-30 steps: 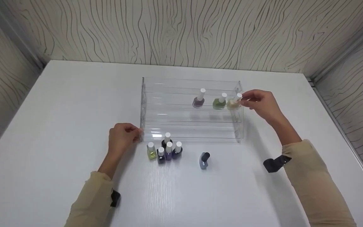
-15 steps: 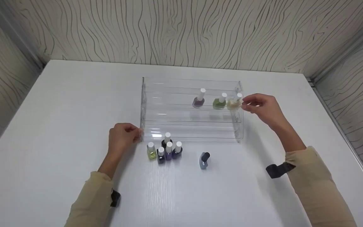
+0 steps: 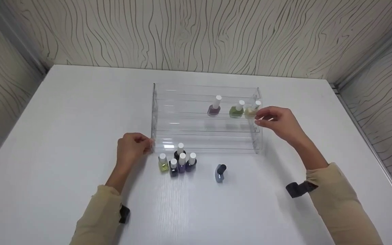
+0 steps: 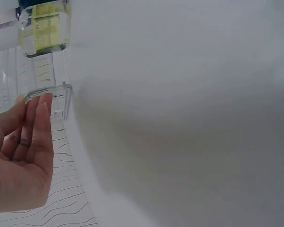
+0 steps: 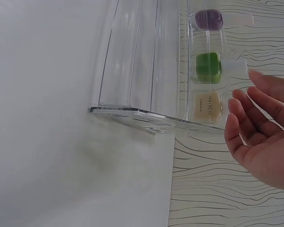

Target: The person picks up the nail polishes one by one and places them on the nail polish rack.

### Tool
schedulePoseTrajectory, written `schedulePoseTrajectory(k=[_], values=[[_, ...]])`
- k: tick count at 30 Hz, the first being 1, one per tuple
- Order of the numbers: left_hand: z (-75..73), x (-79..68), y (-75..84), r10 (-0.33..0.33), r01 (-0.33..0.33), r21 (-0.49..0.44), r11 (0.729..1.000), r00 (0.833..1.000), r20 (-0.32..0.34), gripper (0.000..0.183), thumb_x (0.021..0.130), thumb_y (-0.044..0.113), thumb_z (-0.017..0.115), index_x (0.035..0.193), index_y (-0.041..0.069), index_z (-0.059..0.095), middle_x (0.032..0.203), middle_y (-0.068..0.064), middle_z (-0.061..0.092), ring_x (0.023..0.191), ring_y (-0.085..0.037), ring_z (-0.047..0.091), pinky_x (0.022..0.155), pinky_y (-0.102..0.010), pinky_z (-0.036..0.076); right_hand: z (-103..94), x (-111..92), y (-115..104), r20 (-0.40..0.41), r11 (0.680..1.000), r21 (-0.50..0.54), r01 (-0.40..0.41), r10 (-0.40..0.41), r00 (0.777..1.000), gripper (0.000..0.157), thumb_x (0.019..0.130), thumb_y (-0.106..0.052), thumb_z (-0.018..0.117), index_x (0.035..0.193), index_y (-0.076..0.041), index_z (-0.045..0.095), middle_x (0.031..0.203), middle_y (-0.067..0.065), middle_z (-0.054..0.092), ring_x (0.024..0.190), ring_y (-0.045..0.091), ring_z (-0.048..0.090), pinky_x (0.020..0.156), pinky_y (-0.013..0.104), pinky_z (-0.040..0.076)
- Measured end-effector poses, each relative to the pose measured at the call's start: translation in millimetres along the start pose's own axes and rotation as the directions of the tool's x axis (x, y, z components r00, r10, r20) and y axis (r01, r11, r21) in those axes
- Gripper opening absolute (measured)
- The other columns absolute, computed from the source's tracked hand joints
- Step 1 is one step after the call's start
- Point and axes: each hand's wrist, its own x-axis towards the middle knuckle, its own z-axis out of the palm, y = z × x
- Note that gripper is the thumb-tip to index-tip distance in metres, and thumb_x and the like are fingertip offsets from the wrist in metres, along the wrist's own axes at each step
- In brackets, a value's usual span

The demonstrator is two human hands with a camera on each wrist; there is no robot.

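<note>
A clear acrylic tiered rack (image 3: 202, 141) stands on the table. My left hand (image 3: 129, 148) pinches its front left corner between thumb and fingers. On an upper tier, toward the right, stand three white-capped nail polish bottles: a mauve one (image 3: 213, 110), a green one (image 3: 236, 111) and a beige one (image 5: 208, 108) at the right end. My right hand (image 3: 279, 122) is beside the beige bottle, by the rack's right side panel. Its fingers are relaxed and hold nothing, with thumb and fingertips apart in the right wrist view.
In front of the rack's left half stand several white-capped polish bottles, among them a yellow one (image 3: 163, 165) and a purple one (image 3: 181, 166). A grey-blue bottle with a black cap (image 3: 219, 175) stands apart to their right. Wood-grain panels (image 3: 196, 37) enclose the table's back and sides.
My right hand has let go of the beige bottle, drawn off to the right, then come lower and slightly back left. My left hand and the bottles have stayed in place.
</note>
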Motion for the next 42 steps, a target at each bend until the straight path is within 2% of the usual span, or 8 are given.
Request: schedulePoseTrajectory(k=[9,16,27,30,37,42], values=[[1.0,0.5,-1.1,0.003,-0.003,0.004,1.000,1.000,-0.006,0.009,0.083,0.005,0.065,0.079,-0.002,0.068,0.069,-0.009,0.063,0.058,-0.014,0.057,0.053,-0.022,0.048,16.6,-4.0,-4.7,0.065,0.998,0.019,0.055,-0.056,0.996,0.022,0.084,-0.009,0.065,0.104,0.000,0.064,0.098,0.011,0.063,0.086,0.016,0.055,0.072,0.018,0.046],[0.6,0.4,-0.6,0.003,-0.003,-0.002,1.000,1.000,-0.005,0.009,0.082,0.005,0.065,0.079,-0.003,0.068,0.070,-0.010,0.063,0.058,-0.014,0.058,0.053,-0.022,0.048,35.2,-9.7,-7.2,0.121,0.997,0.055,0.055,-0.061,0.991,0.023,0.082,-0.008,0.067,0.104,0.000,0.065,0.098,0.012,0.064,0.085,0.019,0.055,0.073,0.022,0.046],[1.4,0.6,-0.2,-0.005,0.005,-0.006,1.000,1.000,-0.004,0.008,0.083,0.004,0.064,0.079,-0.003,0.068,0.071,-0.010,0.063,0.059,-0.014,0.060,0.054,-0.022,0.049,57.1,-19.0,-6.4,0.208,0.989,0.120,0.087,-0.111,0.972,0.019,0.079,-0.005,0.069,0.097,0.002,0.066,0.093,0.012,0.064,0.081,0.019,0.055,0.069,0.024,0.047],[1.4,1.1,-0.6,-0.008,0.008,-0.012,1.000,1.000,-0.002,0.008,0.083,0.004,0.064,0.079,-0.003,0.067,0.071,-0.010,0.063,0.059,-0.014,0.060,0.054,-0.022,0.049,61.6,-22.2,-5.1,0.241,0.987,0.133,0.087,-0.117,0.963,0.019,0.079,-0.006,0.069,0.097,0.001,0.066,0.094,0.014,0.064,0.081,0.019,0.054,0.069,0.024,0.046],[0.9,0.1,-0.5,0.032,-0.032,-0.010,0.999,0.999,0.001,0.009,0.083,0.004,0.065,0.080,-0.004,0.068,0.071,-0.011,0.064,0.058,-0.015,0.061,0.054,-0.022,0.050,70.2,-30.7,0.4,0.327,0.981,0.160,0.107,-0.155,0.932,0.023,0.078,-0.007,0.071,0.100,-0.001,0.066,0.096,0.015,0.064,0.083,0.017,0.055,0.070,0.024,0.047],[1.0,0.7,-0.9,0.019,-0.019,-0.010,1.000,1.000,0.006,0.010,0.083,0.005,0.065,0.080,-0.004,0.068,0.071,-0.011,0.064,0.058,-0.014,0.061,0.054,-0.022,0.049,75.4,-34.5,2.1,0.368,0.975,0.177,0.134,-0.192,0.910,0.023,0.078,-0.006,0.070,0.100,-0.001,0.066,0.095,0.015,0.064,0.082,0.017,0.056,0.070,0.025,0.047]])
